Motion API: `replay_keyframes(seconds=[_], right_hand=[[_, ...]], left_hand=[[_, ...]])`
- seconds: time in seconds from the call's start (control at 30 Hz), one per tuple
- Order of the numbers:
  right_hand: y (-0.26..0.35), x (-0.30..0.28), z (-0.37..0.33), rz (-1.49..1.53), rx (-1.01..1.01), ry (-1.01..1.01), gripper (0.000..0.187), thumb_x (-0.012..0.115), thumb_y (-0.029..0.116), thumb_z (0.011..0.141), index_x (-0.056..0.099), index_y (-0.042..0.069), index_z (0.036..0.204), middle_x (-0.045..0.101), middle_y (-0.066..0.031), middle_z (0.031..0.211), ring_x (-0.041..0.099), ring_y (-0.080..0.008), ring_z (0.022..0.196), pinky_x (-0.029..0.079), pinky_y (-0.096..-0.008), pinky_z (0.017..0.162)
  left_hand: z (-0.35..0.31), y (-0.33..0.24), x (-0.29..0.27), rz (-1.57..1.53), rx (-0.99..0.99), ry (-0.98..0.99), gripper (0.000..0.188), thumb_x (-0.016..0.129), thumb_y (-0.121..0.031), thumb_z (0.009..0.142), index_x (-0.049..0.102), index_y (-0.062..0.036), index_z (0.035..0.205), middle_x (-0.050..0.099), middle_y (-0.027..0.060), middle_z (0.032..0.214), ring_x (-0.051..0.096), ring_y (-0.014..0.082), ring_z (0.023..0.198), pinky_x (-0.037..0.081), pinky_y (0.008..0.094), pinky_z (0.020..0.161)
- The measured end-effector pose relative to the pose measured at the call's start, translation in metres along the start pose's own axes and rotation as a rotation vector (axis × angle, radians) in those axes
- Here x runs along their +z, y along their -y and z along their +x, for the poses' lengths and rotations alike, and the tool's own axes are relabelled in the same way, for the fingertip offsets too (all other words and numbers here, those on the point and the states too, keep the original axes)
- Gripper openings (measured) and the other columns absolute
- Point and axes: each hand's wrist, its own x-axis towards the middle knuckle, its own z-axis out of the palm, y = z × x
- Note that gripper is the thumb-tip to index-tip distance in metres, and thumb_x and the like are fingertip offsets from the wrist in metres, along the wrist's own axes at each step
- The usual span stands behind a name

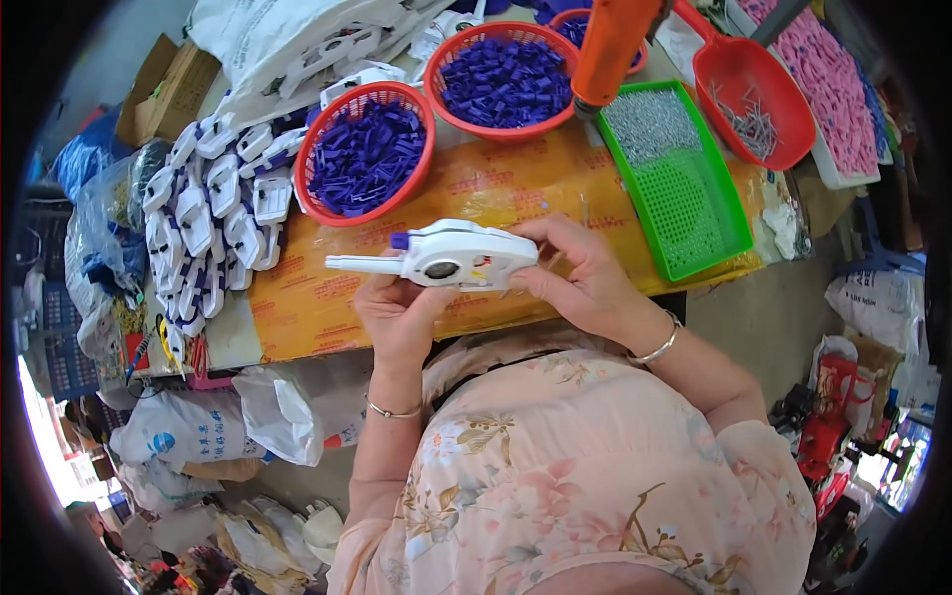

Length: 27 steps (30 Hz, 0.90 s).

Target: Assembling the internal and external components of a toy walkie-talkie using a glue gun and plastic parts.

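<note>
Between my two hands, above the table's near edge, is a white plastic device (486, 246) with a rounded body, a dark round part on its side, a purple piece on top and a long thin shaft pointing left. My left hand (395, 322) grips the shaft end from below, thumb along the body. At the other end, my right hand (585, 283) pinches the body between thumb and fingers. What kind of device it is I cannot make out. Similar white and purple units lie in a pile (223, 208) at the left of the table.
Red baskets of purple parts (369, 154) (508, 79) stand behind my hands. To the right are a green tray (684, 213) of small metal pieces, a red scoop (759, 109) with metal pins and a tray of pink parts (818, 84). An orange tool (613, 50) hangs above the table (307, 307).
</note>
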Motion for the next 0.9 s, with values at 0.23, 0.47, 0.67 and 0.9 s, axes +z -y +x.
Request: replay_keyframes(seconds=[0.23, 0.47, 0.67, 0.9], right_hand=[[0.023, -0.005, 0.020, -0.251, -0.391, -0.109, 0.040, 0.074, 0.012, 0.076, 0.059, 0.001, 0.111, 0.059, -0.0082, 0.095, 0.056, -0.0222, 0.088, 0.044, -0.0292, 0.074], [0.021, -0.002, 0.012, -0.108, -0.308, 0.049, 0.026, 0.074, 0.013, 0.077, 0.062, 0.002, 0.098, 0.052, -0.0063, 0.080, 0.049, -0.0188, 0.072, 0.040, -0.0306, 0.062], [0.001, 0.005, 0.009, 0.270, -0.143, -0.106, 0.016, 0.070, 0.012, 0.083, 0.062, 0.002, 0.093, 0.055, -0.0014, 0.084, 0.050, -0.0086, 0.072, 0.042, -0.0247, 0.061], [-0.013, 0.008, 0.014, 0.888, 0.161, -0.289, 0.015, 0.062, 0.016, 0.092, 0.064, 0.003, 0.098, 0.066, -0.0016, 0.089, 0.060, -0.0067, 0.079, 0.049, -0.0231, 0.071]], left_hand=[[0.002, -0.012, 0.018, 0.233, 0.016, 0.216, 0.045, 0.069, 0.013, 0.071, 0.061, 0.0036, 0.114, 0.065, 0.0082, 0.107, 0.062, 0.0152, 0.097, 0.050, 0.0293, 0.085], [0.006, -0.030, 0.027, 0.581, 0.122, 0.420, 0.043, 0.080, -0.004, 0.072, 0.061, 0.0041, 0.110, 0.065, 0.0063, 0.102, 0.060, 0.0114, 0.088, 0.049, 0.0256, 0.076], [0.011, -0.021, 0.032, 0.424, 0.068, 0.319, 0.051, 0.076, -0.003, 0.072, 0.057, 0.0015, 0.119, 0.066, 0.0085, 0.101, 0.062, 0.0140, 0.091, 0.050, 0.0284, 0.081], [-0.012, -0.010, 0.041, 0.086, -0.427, 0.359, 0.056, 0.070, -0.002, 0.081, 0.045, 0.0012, 0.131, 0.060, 0.0065, 0.113, 0.058, 0.0132, 0.102, 0.048, 0.0287, 0.088]])
